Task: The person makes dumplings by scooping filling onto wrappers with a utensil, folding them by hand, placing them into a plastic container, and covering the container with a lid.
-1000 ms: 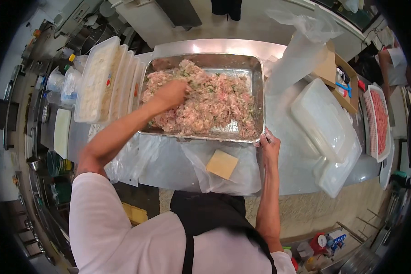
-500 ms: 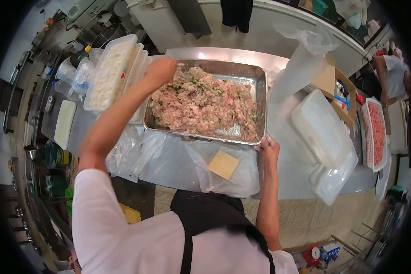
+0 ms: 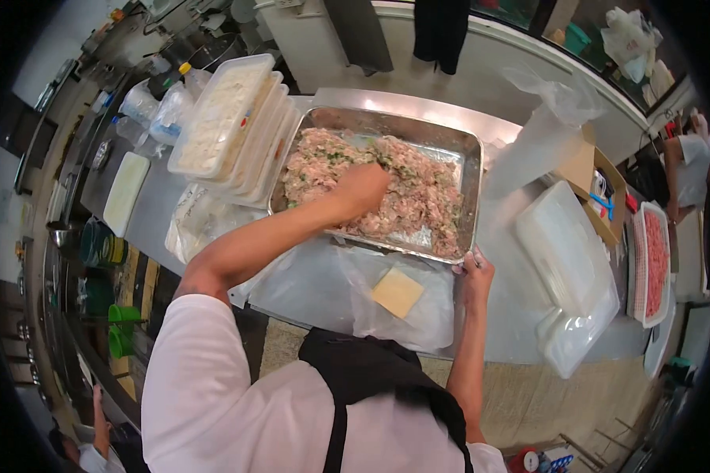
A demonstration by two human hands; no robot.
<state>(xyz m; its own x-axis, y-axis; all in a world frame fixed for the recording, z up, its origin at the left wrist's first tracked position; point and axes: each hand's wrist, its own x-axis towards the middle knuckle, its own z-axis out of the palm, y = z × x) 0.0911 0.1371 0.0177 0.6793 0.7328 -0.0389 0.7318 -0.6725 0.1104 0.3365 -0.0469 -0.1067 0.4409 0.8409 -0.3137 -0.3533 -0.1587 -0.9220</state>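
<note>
A rectangular metal tray (image 3: pixel 479 169) holds a mound of minced meat (image 3: pixel 418 185) flecked with green bits. My left hand (image 3: pixel 363 189) is curled like a fist and pressed into the middle of the meat, its fingertips buried from sight. At the tray's near right corner, my right hand (image 3: pixel 475 274) grips the rim. A square stack of pale yellow wrappers (image 3: pixel 397 292) lies on a clear plastic sheet (image 3: pixel 363 319) just in front of the tray.
Stacked lidded plastic containers (image 3: pixel 222 118) stand left of the tray. To the right are a plastic bag (image 3: pixel 532 138), plastic lids (image 3: pixel 564 244), a cardboard box (image 3: pixel 617 185) and a basket of minced meat (image 3: pixel 653 260). Another person (image 3: pixel 686 169) is at far right.
My left hand has moved from the tray's far left edge down and right into the middle of the meat. My right hand stays at the corner. The view has shifted slightly.
</note>
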